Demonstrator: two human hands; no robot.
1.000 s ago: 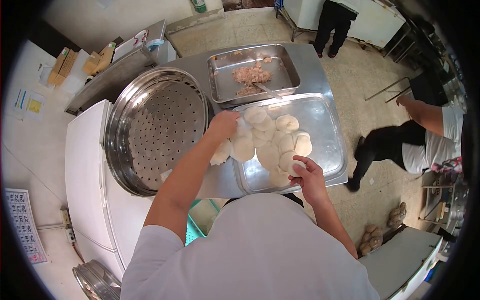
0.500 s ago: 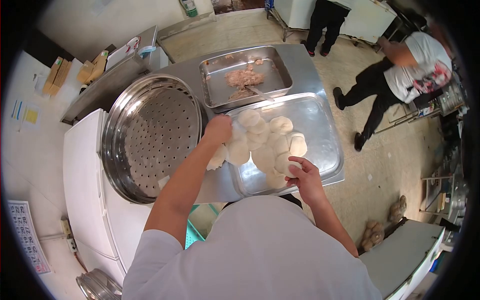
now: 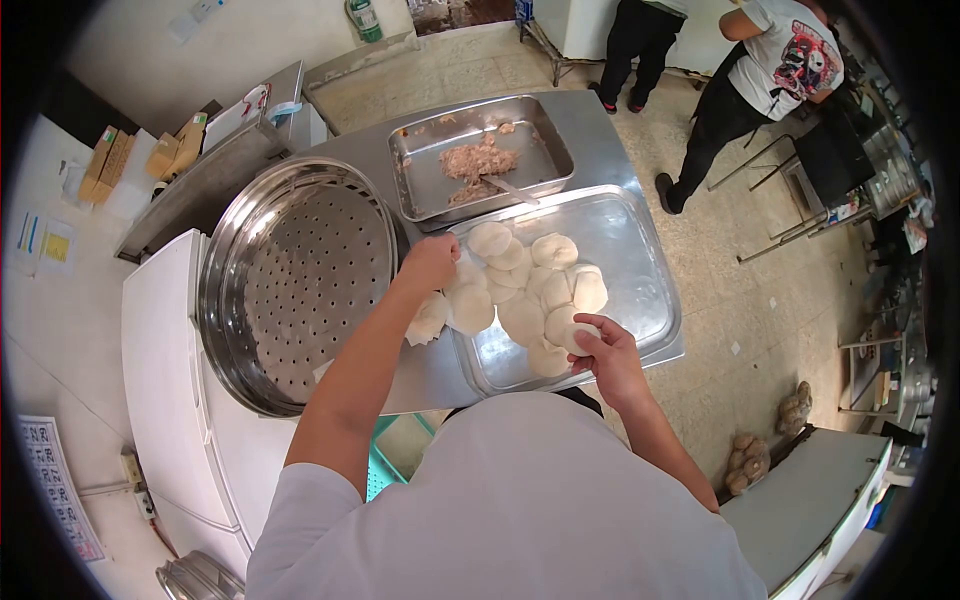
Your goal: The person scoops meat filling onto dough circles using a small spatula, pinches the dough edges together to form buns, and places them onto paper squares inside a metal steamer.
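Observation:
Several flat, pale dough rounds (image 3: 521,318) lie overlapping on a shiny metal tray (image 3: 640,255). My right hand (image 3: 607,352) pinches one dough round (image 3: 581,339) at the tray's near right part, thumb on top. At the tray's left edge my left hand (image 3: 432,262) is closed, fingers curled down beside the rounds; what it grips, if anything, is hidden. Just below it, another dough piece (image 3: 428,318) rests at the tray's left side. Behind the tray stands a deep metal pan (image 3: 415,195) with ground filling (image 3: 478,160) and a flat utensil (image 3: 510,190).
A large perforated steamer (image 3: 318,270) stands at the left of the table, near my left forearm. Two people (image 3: 780,60), (image 3: 640,50) stand across the floor at the upper right. A white cabinet (image 3: 165,350) is left of the table.
The view has shifted slightly. The person at the right has moved up and left, uncovering a black chair. Both my hands have kept nearly the same places over the tray.

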